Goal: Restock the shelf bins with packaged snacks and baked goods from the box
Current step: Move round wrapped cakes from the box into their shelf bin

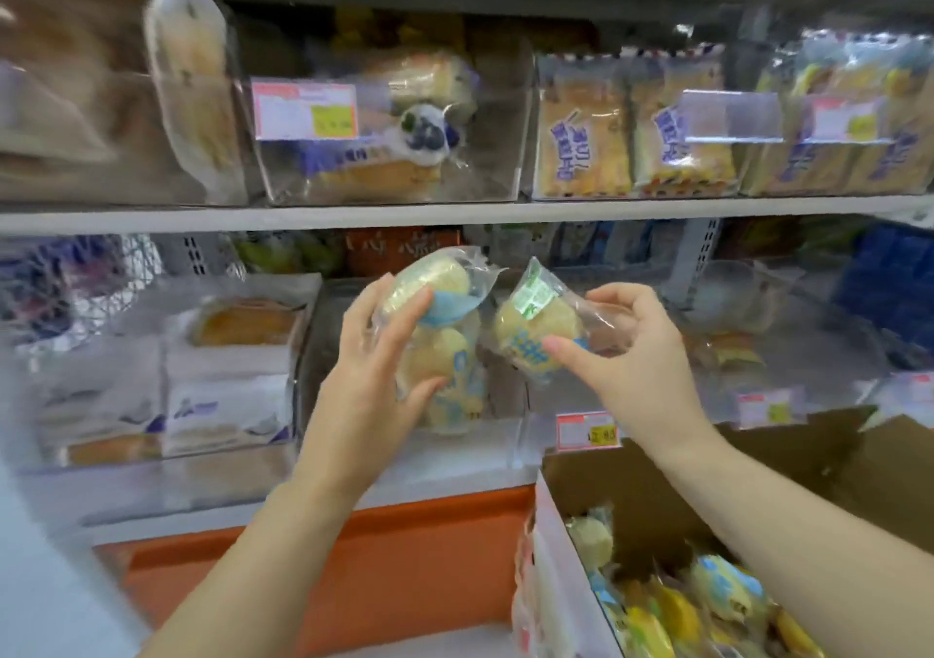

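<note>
My left hand [376,354] grips a stack of pale round buns in clear wrappers with blue print [445,349], held upright in front of the lower shelf. My right hand [626,349] pinches one more wrapped bun [530,324] just to the right of the stack. Both packs hover over a clear plastic bin [323,334] in the middle of the lower shelf. The open cardboard box [657,501] sits at the lower right, with several wrapped buns and yellow packs [707,602] inside.
The upper shelf holds clear bins with a blueberry cake pack [399,152] and sliced bread packs [632,137]. A bin of boxed cakes [227,369] stands left of the middle bin. An orange ledge [354,571] runs below the shelf. Price tags [589,430] hang on the bin fronts.
</note>
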Motion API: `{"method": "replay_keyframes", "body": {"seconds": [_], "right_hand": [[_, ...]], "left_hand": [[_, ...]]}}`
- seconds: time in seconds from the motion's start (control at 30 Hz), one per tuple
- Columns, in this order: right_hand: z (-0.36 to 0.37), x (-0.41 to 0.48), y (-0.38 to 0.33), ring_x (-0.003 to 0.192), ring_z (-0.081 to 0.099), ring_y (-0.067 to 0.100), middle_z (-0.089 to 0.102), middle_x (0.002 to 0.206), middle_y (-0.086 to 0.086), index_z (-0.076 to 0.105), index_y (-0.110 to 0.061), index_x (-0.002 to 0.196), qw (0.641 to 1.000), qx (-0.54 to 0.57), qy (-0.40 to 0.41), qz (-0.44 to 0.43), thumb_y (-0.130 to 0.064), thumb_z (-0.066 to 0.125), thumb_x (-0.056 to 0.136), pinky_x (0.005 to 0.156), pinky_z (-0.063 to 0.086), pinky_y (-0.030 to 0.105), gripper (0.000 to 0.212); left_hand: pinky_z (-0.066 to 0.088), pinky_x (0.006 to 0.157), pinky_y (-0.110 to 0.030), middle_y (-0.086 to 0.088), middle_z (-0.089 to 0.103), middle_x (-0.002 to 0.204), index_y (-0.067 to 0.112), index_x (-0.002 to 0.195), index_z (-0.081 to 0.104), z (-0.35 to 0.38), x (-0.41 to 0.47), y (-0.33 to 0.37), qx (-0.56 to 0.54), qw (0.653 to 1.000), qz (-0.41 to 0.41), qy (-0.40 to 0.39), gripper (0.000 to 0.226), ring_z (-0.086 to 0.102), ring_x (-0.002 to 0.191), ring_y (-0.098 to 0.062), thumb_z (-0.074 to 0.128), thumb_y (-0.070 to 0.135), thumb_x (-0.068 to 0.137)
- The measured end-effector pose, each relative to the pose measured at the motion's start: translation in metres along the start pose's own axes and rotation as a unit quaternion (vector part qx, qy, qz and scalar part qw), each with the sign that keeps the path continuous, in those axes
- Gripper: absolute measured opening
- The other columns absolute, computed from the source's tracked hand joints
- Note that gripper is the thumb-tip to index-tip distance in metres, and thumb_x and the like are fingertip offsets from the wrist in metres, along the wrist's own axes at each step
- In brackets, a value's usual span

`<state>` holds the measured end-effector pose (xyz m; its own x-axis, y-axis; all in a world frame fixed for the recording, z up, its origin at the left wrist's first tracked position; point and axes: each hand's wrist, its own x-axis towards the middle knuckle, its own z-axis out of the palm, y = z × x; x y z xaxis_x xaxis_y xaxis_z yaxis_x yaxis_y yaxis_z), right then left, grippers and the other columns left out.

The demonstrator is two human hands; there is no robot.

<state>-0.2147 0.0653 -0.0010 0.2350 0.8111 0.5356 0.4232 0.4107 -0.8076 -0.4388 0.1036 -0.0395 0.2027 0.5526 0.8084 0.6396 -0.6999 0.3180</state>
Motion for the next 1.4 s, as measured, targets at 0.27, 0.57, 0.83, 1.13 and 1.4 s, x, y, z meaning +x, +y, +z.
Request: {"method": "replay_keyframes", "body": {"seconds": [0.27,0.57,0.83,1.13,1.4], "right_hand": [[0.055,0.044,0.017,0.094,0.058,0.003,0.061,0.108,-0.011,0.048,-0.037,0.111,0.931,-0.253,-0.257,-0.053,-0.036,0.073,0.080,0.078,0.054,0.028,0.040],[0.143,0.081,0.023,0.098,0.057,0.021,0.060,0.112,0.001,0.051,-0.014,0.125,0.623,-0.543,-0.557,-0.080,-0.036,0.070,0.082,0.075,0.045,0.028,0.051],[0.139,0.068,0.043,0.080,0.052,0.010,0.058,0.100,-0.007,0.054,-0.016,0.119,0.714,-0.476,-0.510,-0.062,-0.035,0.073,0.080,0.063,0.041,0.015,0.047],[0.117,0.060,0.029,0.104,0.057,0.001,0.058,0.129,-0.012,0.053,-0.026,0.133,0.796,-0.399,-0.451,-0.059,-0.038,0.057,0.092,0.089,0.044,0.017,0.042],[0.127,0.066,0.012,0.118,0.042,-0.007,0.048,0.128,-0.015,0.048,-0.031,0.131,0.918,-0.214,-0.265,-0.204,-0.015,0.076,0.076,0.099,0.032,0.007,0.064]], "left_hand": [[0.058,0.069,-0.042,-0.011,0.024,0.150,0.030,0.142,0.031,0.005,0.001,-0.072,0.048,0.998,-0.028,0.012,0.091,0.052,0.117,-0.030,0.082,0.008,0.070],[0.053,0.047,-0.035,-0.018,0.031,0.150,0.037,0.143,0.025,0.013,-0.008,-0.103,0.064,0.994,-0.081,-0.041,0.093,0.056,0.053,-0.020,0.081,0.014,0.072],[0.042,0.039,-0.027,-0.016,0.033,0.149,0.033,0.142,0.028,0.012,-0.016,-0.107,0.075,0.993,-0.051,-0.070,0.094,0.056,0.051,-0.023,0.084,0.017,0.068],[0.053,0.048,-0.033,-0.013,0.027,0.152,0.036,0.143,0.024,0.009,-0.017,-0.110,0.056,0.995,-0.052,-0.059,0.094,0.056,0.055,-0.020,0.082,0.017,0.071],[0.051,0.051,-0.031,-0.011,0.021,0.155,0.039,0.147,0.018,0.013,-0.009,-0.099,0.042,0.995,-0.008,-0.086,0.108,0.065,0.079,-0.029,0.083,0.002,0.067]]}}
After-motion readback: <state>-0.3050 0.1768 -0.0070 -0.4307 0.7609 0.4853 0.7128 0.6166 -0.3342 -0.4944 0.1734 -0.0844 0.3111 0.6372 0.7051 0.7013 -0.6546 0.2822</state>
